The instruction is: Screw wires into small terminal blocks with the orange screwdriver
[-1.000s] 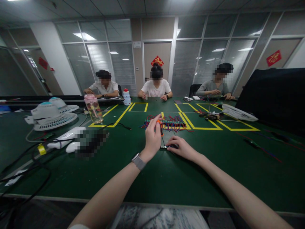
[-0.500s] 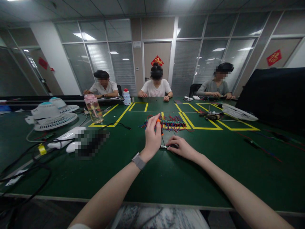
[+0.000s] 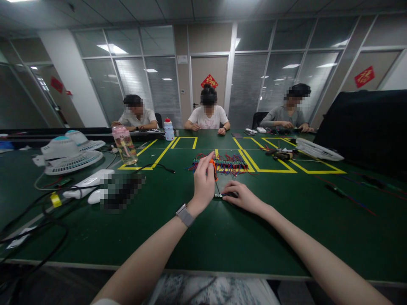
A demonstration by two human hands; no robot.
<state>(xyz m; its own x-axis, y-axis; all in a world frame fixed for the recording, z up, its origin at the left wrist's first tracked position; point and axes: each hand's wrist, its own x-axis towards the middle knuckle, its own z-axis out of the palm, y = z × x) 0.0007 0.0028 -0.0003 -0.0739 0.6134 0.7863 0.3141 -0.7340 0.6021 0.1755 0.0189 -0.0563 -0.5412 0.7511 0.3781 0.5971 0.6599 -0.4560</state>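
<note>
Barely anything has changed over the last second: both hands keep their places near the middle of the frame, though the orange-and-black handle of the screwdriver (image 3: 216,177) shows a slightly different face, so it is probably being turned, with work continuing at one spot. The left hand (image 3: 204,178) is closed around that handle, fingers nearly straight; the thin dark shaft slants down to a small circuit board (image 3: 218,195) just below centre. The right hand (image 3: 243,198), fingers curled, pinches or presses the board's right end; which, I cannot tell. The board is flat and narrow, with pale marks, on a smooth, matte green table (image 3: 203,241). Just above lie tangled, thin red and blue wires (image 3: 233,169).
</note>
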